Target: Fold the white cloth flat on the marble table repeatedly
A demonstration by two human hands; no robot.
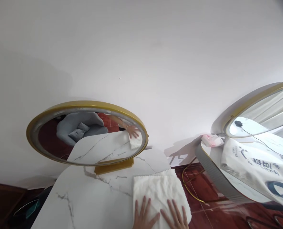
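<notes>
White-and-grey veined tabletop (89, 197) stood against a pale wall (136, 47), an oval gold-rimmed mirror (89, 136) at its back. White cloth (155, 187) lay spread along the right edge; left hand (144, 217) and right hand (176, 217) rested flat on it, fingers splayed, thumbs near each other.
</notes>
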